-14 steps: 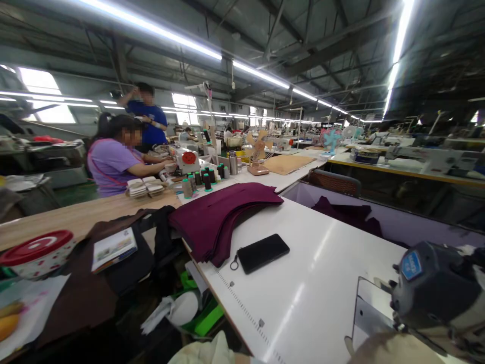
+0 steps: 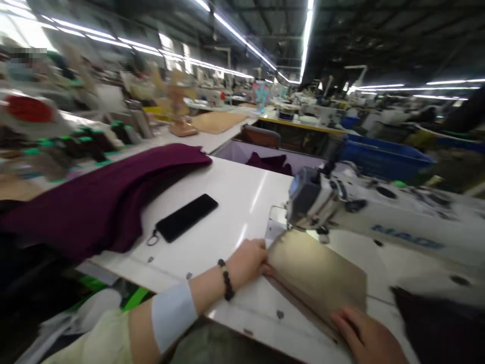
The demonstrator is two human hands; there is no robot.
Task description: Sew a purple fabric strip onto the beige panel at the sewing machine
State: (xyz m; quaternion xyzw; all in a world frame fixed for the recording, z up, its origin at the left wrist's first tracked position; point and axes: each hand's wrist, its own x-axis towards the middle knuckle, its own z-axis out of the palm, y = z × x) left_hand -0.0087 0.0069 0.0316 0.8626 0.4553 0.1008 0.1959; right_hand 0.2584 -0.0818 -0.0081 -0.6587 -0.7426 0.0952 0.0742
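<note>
On a white sewing table (image 2: 227,202), a tan fabric piece (image 2: 316,275) is being pressed flat under the sewing machine (image 2: 364,207), its far edge at the needle. Its left edge is being touched by the left hand (image 2: 248,260), fingers loosely curled, its near corner by the right hand (image 2: 366,336), fingers flat. A black phone (image 2: 186,217) and maroon cloth (image 2: 98,197) are lying nearby.

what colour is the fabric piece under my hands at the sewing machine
Tan, a plain beige fabric piece, seen in the head view.
</note>
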